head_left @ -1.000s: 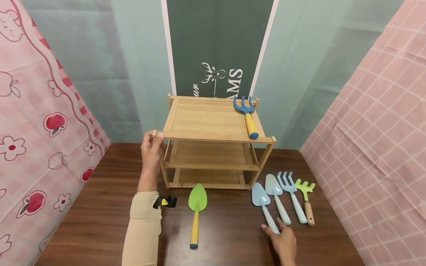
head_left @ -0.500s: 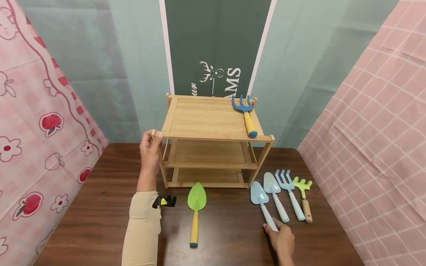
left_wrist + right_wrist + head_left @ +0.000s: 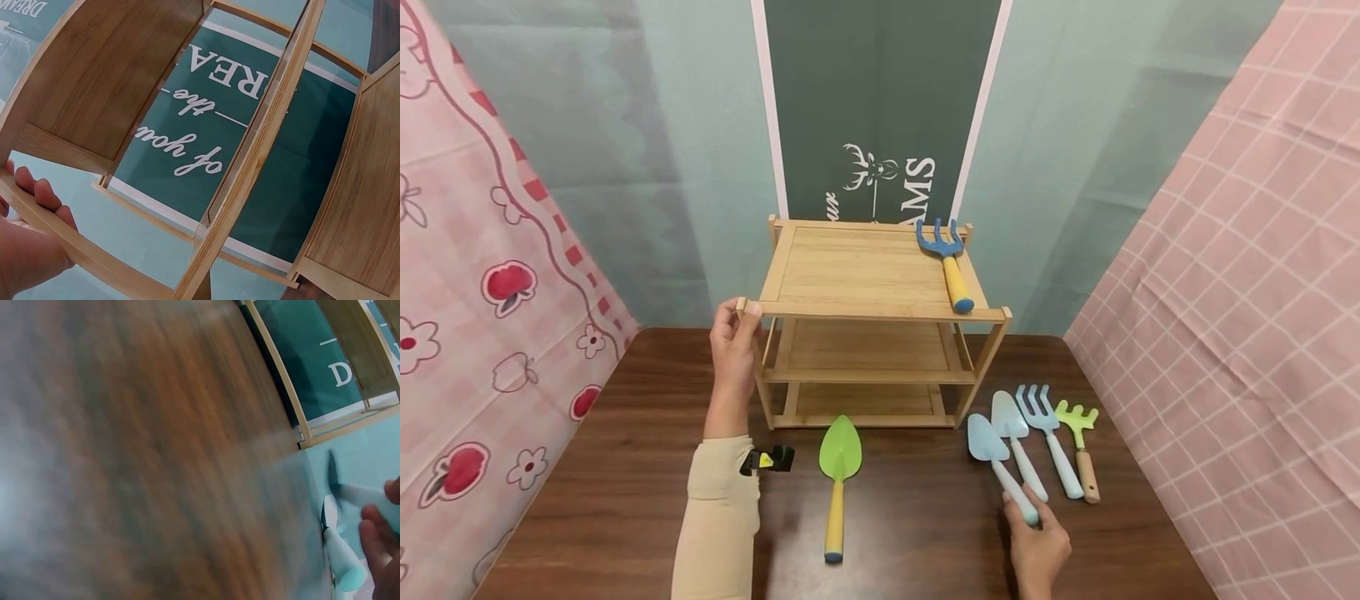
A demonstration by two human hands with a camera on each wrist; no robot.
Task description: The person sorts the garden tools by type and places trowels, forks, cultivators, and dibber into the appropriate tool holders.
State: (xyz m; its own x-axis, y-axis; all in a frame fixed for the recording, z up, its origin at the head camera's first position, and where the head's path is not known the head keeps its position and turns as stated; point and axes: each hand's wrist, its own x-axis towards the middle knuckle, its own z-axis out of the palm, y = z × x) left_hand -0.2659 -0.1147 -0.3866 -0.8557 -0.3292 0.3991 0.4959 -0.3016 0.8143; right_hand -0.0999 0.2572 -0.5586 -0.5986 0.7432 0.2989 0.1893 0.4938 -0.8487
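My left hand [image 3: 732, 362] grips the front left corner post of a three-tier wooden shelf [image 3: 857, 271], thumb on the near side. In the left wrist view, the fingers curl around the wooden frame [image 3: 112, 265]. My right hand [image 3: 1037, 546] holds the handle of a light blue trowel [image 3: 987, 439]. In the right wrist view this trowel [image 3: 333, 472] appears raised a little above the table. Close beside it lies a paler trowel [image 3: 1009, 415], then a light blue hand fork [image 3: 1051, 435].
A small green rake [image 3: 1078, 425] with a wooden handle lies at far right. A green trowel [image 3: 840, 450] with yellow handle lies before the shelf. A blue hand fork [image 3: 955, 279] rests on the top tier. Curtains [image 3: 1195, 333] flank the wooden table [image 3: 917, 533].
My right hand has closed on the light blue trowel's handle and begun lifting it, the handle end rising off the table. My left hand stays on the shelf corner. The head view shifted slightly.
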